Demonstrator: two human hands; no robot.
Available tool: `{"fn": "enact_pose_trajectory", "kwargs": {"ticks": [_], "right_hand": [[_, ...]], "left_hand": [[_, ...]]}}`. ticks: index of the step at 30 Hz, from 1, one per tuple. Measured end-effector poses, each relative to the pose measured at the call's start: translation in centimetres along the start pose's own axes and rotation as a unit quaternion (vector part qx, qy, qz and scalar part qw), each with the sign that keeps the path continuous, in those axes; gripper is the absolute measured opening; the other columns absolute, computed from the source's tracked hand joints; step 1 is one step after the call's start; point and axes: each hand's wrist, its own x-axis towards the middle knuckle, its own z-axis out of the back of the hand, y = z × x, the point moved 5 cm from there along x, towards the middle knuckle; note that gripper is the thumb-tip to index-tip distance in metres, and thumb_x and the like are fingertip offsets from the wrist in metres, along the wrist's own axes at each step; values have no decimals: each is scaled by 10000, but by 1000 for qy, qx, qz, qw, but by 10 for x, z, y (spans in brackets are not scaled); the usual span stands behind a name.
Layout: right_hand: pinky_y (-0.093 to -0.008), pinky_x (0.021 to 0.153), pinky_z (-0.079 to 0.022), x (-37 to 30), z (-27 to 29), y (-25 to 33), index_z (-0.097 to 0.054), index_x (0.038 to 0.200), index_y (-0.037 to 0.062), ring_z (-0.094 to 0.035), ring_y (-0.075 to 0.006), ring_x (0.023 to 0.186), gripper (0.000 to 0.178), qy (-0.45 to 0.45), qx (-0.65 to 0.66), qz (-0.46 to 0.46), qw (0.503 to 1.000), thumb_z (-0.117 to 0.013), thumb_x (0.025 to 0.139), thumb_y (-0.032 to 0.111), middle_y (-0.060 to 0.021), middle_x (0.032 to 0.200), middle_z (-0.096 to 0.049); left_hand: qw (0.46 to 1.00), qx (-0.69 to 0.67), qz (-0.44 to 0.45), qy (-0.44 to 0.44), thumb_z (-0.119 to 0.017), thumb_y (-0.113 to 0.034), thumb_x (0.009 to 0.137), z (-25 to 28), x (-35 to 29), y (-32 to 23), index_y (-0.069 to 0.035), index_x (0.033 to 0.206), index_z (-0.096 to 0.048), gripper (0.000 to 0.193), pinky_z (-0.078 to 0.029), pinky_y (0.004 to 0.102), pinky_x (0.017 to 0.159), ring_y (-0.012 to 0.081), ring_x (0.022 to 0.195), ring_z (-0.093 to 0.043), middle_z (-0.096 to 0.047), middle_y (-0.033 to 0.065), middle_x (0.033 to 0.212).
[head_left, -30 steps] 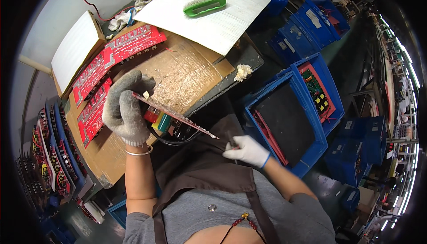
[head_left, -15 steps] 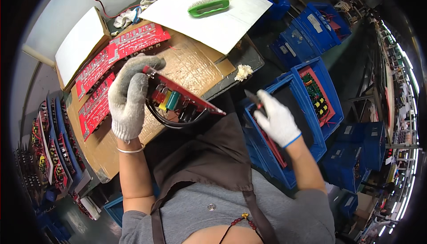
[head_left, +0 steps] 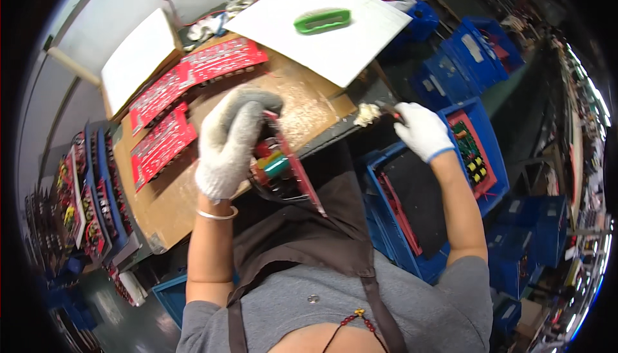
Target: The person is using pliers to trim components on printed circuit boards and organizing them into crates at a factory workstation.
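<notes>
My left hand (head_left: 232,140), in a whitish knitted glove, is closed on the upper end of a red circuit board (head_left: 297,176). The board is tilted on edge above my apron, with a green part, a yellow part and black wires on its left side. My right hand (head_left: 421,131), gloved in white, grips a small tool (head_left: 388,110) with a dark tip and a bit of red at the handle; its exact kind is unclear. That tip is beside a cream-coloured wad (head_left: 367,115) at the bench's edge.
Several red boards (head_left: 164,150) lie on the cardboard-covered bench (head_left: 309,105). A green brush (head_left: 322,21) rests on a white panel (head_left: 380,31). To the right, a blue crate (head_left: 496,189) holds a green board (head_left: 470,147). More boards stand in a rack (head_left: 96,179) at left.
My right hand has moved up and away, bringing the tool's tip to the wad. The red board in my left hand has swung steeper and lower. The whole view has shifted slightly.
</notes>
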Motion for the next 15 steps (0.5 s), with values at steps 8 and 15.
{"fn": "enact_pose_trajectory", "kwargs": {"ticks": [8,15], "right_hand": [[-487,810,-558,-1,-8,15,-656,1180,130,-672,-355,969,326,16,-101,-11,995,-732,868,187,-133,977,-662],[-388,875,-547,-33,72,90,-676,1218,14,-698,-347,987,377,-139,252,83,954,-698,844,50,-194,1070,-686]], "left_hand": [[996,-62,55,22,-526,-182,1078,-14,3,5,24,1136,-690,270,-530,276,865,93,932,-619,-676,43,1037],[999,-33,40,-9,-527,-181,1068,-13,2,2,42,1107,-694,281,-512,288,866,124,944,-614,-666,69,1022]]}}
